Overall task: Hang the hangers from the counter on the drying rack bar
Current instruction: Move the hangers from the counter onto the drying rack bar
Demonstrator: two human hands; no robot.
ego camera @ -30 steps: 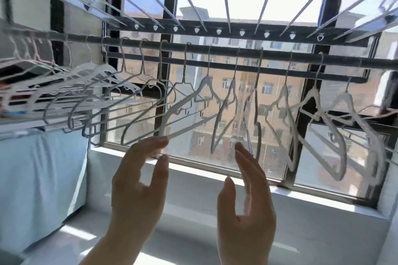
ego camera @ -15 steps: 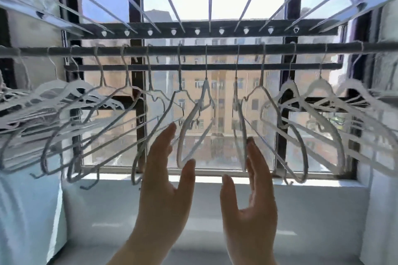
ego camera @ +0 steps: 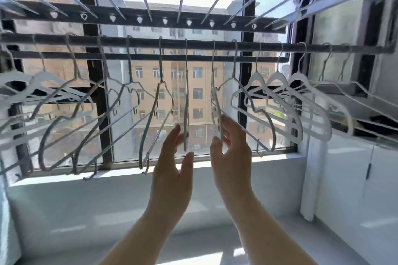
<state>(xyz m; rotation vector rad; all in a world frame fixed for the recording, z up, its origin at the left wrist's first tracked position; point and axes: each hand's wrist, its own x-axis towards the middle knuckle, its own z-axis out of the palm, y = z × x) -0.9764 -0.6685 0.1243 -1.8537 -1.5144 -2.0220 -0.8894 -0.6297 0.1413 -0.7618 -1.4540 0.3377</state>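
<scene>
A dark drying rack bar (ego camera: 198,43) runs across the window at head height. Several white hangers hang from it: thin wire ones (ego camera: 159,92) at left and middle, thicker ones (ego camera: 301,97) at right. Two middle hangers hang edge-on to me. My left hand (ego camera: 172,170) is raised under one of them (ego camera: 186,114), fingers spread, fingertips at its lower end. My right hand (ego camera: 232,153) is raised beside the other (ego camera: 216,109), with thumb and fingers apart on either side of its lower end. Neither hand grips anything. No counter with loose hangers is in view.
Above the bar, an upper rack frame (ego camera: 150,20) carries thin rods and clip holes. Behind is a large window with a white sill (ego camera: 129,178). A white pipe (ego camera: 308,178) and white cabinet (ego camera: 355,178) stand at right. Light blue cloth (ego camera: 4,221) shows at the left edge.
Both hands have risen and come closer together, from below the row to the lower ends of the two middle hangers. The view has swung so the bar looks level.
</scene>
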